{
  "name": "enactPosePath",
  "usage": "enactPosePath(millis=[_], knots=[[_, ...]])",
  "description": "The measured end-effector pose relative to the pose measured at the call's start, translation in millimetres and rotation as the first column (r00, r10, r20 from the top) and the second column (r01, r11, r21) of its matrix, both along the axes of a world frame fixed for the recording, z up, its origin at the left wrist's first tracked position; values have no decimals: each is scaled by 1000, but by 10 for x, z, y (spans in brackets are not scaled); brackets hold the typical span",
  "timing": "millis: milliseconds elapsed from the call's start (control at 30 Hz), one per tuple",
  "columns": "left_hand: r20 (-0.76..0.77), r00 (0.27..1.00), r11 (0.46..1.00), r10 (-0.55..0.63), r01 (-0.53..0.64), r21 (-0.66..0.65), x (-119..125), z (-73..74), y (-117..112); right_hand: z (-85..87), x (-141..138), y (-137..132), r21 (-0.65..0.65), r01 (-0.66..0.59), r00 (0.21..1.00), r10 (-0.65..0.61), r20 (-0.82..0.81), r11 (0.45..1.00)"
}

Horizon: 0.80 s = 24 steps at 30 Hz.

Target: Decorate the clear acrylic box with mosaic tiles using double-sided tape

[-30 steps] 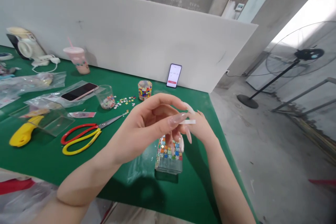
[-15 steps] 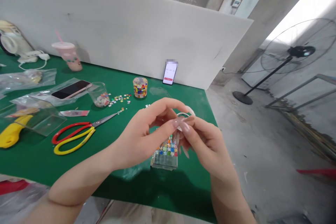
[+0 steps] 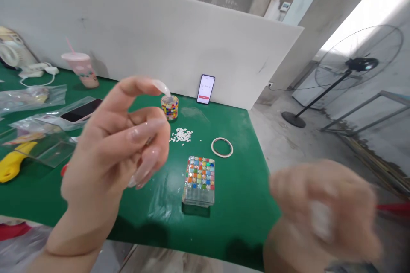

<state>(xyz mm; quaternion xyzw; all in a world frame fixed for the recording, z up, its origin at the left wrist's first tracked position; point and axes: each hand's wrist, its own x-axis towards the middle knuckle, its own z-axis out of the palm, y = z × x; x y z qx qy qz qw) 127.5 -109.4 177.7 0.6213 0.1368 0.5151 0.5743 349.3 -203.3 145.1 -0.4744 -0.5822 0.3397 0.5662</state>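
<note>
On table [image 3: 235, 192]: one tiled box [image 3: 200, 175], one ring [image 3: 213, 148]

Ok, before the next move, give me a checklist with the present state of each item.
1. Mosaic box rests on the green table, apart from both hands: ok.
2. Its upward face fully tiled: not ok, the near end is bare.
3. White ring lying on the table, beyond the box to the right: ok.
4. White pieces in a single tidy stack: not ok, they lie scattered.
5. Left hand empty: cannot tell, fingers curled.
6. Right hand empty: cannot tell, blurred.
</note>
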Motion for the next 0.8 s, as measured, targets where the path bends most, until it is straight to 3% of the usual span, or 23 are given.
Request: enactPosePath(millis=[100,200,300,433,533,667,800], knots=[[-53,976,974,213,-209,84,3,4,-2,44,-39,92,17,-145,976,146,-162,989],[-230,898,916,377,-324,236,65,-32,-87,52,-107,163,-5,-252,954,247,-169,968],[-281,833,819,476,-304,486,118,-66,-204,35,-152,156,-11,-204,973,202,-113,979],[-348,764,706,543,-191,682,151,-139,-257,12,-150,133,-26,-238,971,238,-14,971],[-400,765,639,504,-19,769,166,-213,-198,0,-120,149,-17,-245,967,245,66,969],[-383,715,536,585,13,844,193,-266,-125,0,-88,168,-26,-250,955,251,158,968],[-391,689,528,610,15,849,205,-257,-112,22,-80,169,-27,-276,932,274,237,961]])
